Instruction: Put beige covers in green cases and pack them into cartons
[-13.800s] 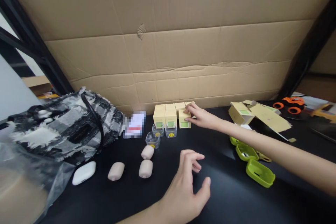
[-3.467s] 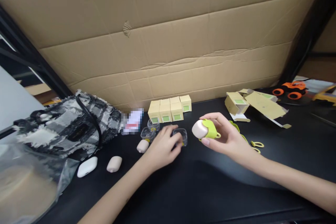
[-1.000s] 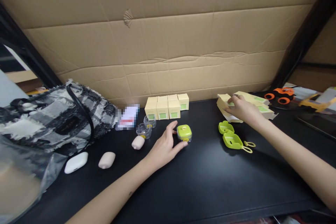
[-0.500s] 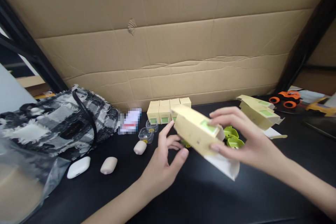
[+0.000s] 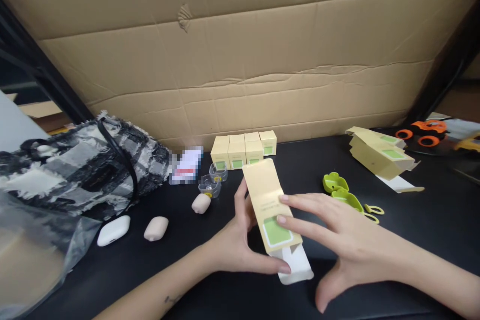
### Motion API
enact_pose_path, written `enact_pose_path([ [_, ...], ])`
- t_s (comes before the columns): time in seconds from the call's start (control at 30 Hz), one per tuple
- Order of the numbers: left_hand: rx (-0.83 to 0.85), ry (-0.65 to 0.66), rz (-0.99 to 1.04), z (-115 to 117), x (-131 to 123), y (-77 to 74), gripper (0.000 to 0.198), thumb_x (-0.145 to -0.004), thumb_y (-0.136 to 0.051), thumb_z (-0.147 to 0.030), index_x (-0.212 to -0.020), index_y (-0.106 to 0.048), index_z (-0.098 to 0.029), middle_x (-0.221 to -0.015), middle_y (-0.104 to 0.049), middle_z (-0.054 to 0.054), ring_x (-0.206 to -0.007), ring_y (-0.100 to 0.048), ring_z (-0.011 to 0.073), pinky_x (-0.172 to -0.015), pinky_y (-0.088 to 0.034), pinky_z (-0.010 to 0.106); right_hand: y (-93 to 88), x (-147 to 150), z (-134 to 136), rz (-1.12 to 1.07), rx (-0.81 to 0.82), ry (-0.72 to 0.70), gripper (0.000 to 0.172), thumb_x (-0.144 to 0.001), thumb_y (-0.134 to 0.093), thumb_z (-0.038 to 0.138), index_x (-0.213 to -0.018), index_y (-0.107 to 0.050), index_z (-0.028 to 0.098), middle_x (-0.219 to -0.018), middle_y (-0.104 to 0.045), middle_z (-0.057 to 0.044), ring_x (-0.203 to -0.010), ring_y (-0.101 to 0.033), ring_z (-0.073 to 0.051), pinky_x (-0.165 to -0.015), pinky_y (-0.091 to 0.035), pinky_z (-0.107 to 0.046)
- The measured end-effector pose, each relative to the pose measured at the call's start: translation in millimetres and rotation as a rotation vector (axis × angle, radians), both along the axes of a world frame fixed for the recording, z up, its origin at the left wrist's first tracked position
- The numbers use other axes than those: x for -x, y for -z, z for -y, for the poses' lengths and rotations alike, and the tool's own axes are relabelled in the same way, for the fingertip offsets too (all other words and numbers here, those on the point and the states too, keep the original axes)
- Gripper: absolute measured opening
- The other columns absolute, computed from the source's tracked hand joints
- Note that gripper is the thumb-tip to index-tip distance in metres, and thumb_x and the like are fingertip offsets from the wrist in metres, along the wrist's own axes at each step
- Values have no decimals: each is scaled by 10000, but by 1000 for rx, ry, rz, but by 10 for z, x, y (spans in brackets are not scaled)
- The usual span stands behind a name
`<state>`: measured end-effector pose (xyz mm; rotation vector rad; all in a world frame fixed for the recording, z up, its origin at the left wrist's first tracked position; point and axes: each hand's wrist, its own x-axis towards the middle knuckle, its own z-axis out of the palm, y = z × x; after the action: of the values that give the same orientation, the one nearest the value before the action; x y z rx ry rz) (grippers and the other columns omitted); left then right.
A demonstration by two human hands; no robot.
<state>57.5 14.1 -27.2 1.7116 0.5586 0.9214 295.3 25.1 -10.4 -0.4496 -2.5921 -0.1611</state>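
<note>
A pale yellow cardboard box (image 5: 267,195) with a green label lies tilted in my left hand (image 5: 234,245), the thumb near its lower end and the fingers behind its left side. At that near end a white-lined flap (image 5: 300,265) sticks out open. My right hand (image 5: 348,240) is spread: two fingertips touch the box's labelled face, while the thumb stays apart. Beyond that hand, two green silicone cases (image 5: 347,200) lie near small green loops (image 5: 374,210). What the box holds, if anything, is hidden.
Several small yellow boxes (image 5: 237,152) stand against the cardboard wall (image 5: 240,50). Clear cases (image 5: 210,187), pinkish cases (image 5: 156,229) and a white case (image 5: 114,231) lie left. A checked bag (image 5: 86,175) sits behind them. Opened boxes (image 5: 382,155) and an orange toy car (image 5: 427,132) are right.
The yellow box has turned more upright, and my left hand has taken hold of it. My right hand has loosened its grip, leaving fingertips on the label side.
</note>
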Motion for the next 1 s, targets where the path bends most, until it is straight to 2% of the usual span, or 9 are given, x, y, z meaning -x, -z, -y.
enact_pose_path([
  [0.07, 16, -19, 13, -21, 7, 0, 1272, -652, -792, -108, -1400, 183, -436, -1494, -310, 112, -1362, -366, 272, -1103, -298, 528, 13, -15, -7, 19, 0, 2, 938, -657, -711, 624, -1414, -373, 185, -1395, -452, -216, -1228, -489, -352, -946, -460, -470],
  [0.13, 31, -55, 24, -34, 2, -16, 1146, -675, -780, -117, -1426, 26, -433, -1470, -354, 92, -1324, -422, 267, -1074, -360, 495, 30, -19, -10, 10, -9, 18, 783, -738, -703, 519, -1398, -408, 219, -1409, -440, -197, -1193, -521, -341, -904, -490, -453],
  [0.2, 36, -84, 35, -45, -2, -27, 1036, -681, -779, -124, -1419, -114, -418, -1448, -393, 73, -1300, -450, 264, -1056, -392, 468, 48, -6, -4, -35, -27, 31, 649, -795, -670, 446, -1373, -445, 253, -1375, -476, -171, -1124, -571, -318, -849, -521, -429],
  [0.27, 40, -96, 71, -61, 1, -17, 1005, -661, -797, -130, -1401, -179, -414, -1435, -410, 58, -1291, -458, 262, -1048, -404, 448, 65, 19, 12, -101, -43, 22, 544, -817, -650, 384, -1327, -495, 277, -1261, -556, -133, -1023, -617, -283, -796, -541, -401],
  [0.4, 82, -45, 161, -96, 12, 41, 966, -661, -812, -205, -1387, -212, -420, -1419, -425, 38, -1293, -449, 263, -1037, -415, 432, 89, 63, 52, -182, 4, -12, 441, -814, -601, 183, -1238, -569, 302, -1051, -608, -65, -876, -630, -198, -729, -548, -318],
  [0.5, 123, -25, 182, -95, 1, 59, 784, -776, -719, -277, -1381, -238, -405, -1400, -445, 36, -1266, -479, 239, -1034, -420, 413, 101, 48, 64, -219, 51, 0, 441, -841, -539, 111, -1232, -576, 311, -1019, -588, -49, -853, -616, -162, -718, -541, -275],
  [0.6, 160, -69, 187, -71, -21, 41, 665, -850, -631, -312, -1382, -238, -381, -1384, -456, 45, -1221, -518, 218, -1015, -440, 389, 111, 12, 62, -233, 36, 17, 406, -870, -514, 121, -1206, -588, 338, -1011, -576, -46, -827, -616, -160, -716, -541, -293],
  [0.77, 173, -117, 176, -54, -31, 28, 676, -837, -639, -349, -1384, -242, -357, -1390, -449, 55, -1223, -508, 231, -1003, -449, 384, 104, 0, 60, -189, -21, 42, 283, -871, -585, 236, -1136, -605, 333, -980, -611, -45, -759, -627, -182, -648, -536, -339],
  [1.0, 164, -130, 176, -69, -47, 49, 649, -824, -645, -374, -1361, -281, -355, -1375, -454, 45, -1213, -500, 232, -1002, -437, 386, 61, 35, 76, -193, -106, 52, 242, -872, -589, 161, -1075, -607, 290, -937, -616, -26, -744, -605, -149, -630, -508, -293],
])
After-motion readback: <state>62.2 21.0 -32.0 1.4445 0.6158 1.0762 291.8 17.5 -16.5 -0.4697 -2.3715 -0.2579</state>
